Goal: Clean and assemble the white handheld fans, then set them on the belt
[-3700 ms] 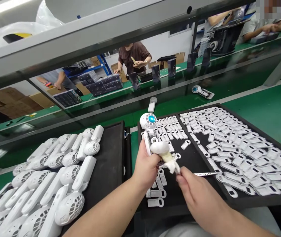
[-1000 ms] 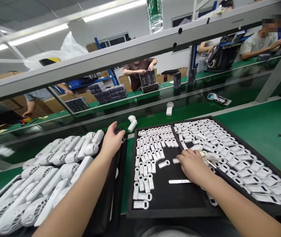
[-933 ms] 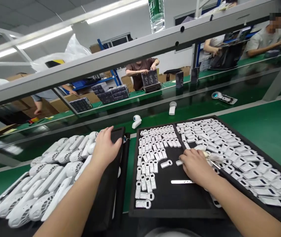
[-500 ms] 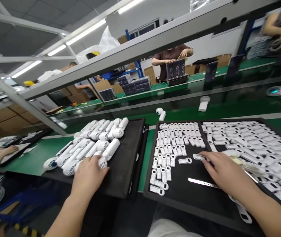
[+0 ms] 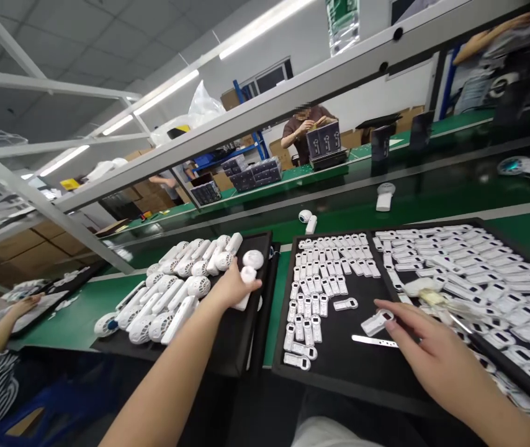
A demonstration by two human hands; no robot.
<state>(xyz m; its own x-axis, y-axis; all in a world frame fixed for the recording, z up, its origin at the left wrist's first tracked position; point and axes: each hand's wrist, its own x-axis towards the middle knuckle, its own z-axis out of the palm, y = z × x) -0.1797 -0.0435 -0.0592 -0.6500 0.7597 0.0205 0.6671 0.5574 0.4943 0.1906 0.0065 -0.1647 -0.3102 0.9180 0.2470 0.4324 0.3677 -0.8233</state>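
Observation:
My left hand (image 5: 228, 287) is closed around a white handheld fan (image 5: 252, 259) at the right side of the left black tray (image 5: 228, 347). Its round head shows above my fingers, and part of the body is hidden by the hand. Rows of similar white fans (image 5: 172, 288) lie to the left of it. Between thumb and forefinger, my right hand (image 5: 426, 341) pinches a small white plastic panel (image 5: 377, 323) with a ring-shaped end, just above the right black tray (image 5: 339, 379). A metal strip with holes (image 5: 373, 341) lies beneath, close to the fingertips.
Many white panels (image 5: 318, 285) fill both sections of the right tray. A dark-handled tool (image 5: 502, 363) lies across the panels beside my right wrist. Two fans, one a folded-looking unit (image 5: 309, 221), rest behind the trays. Across the line, a person handles a dark box (image 5: 324, 141).
My left hand has moved right and away from the rows, now with a fan in it. My right hand has lifted and turned the panel, shifting slightly nearer to me.

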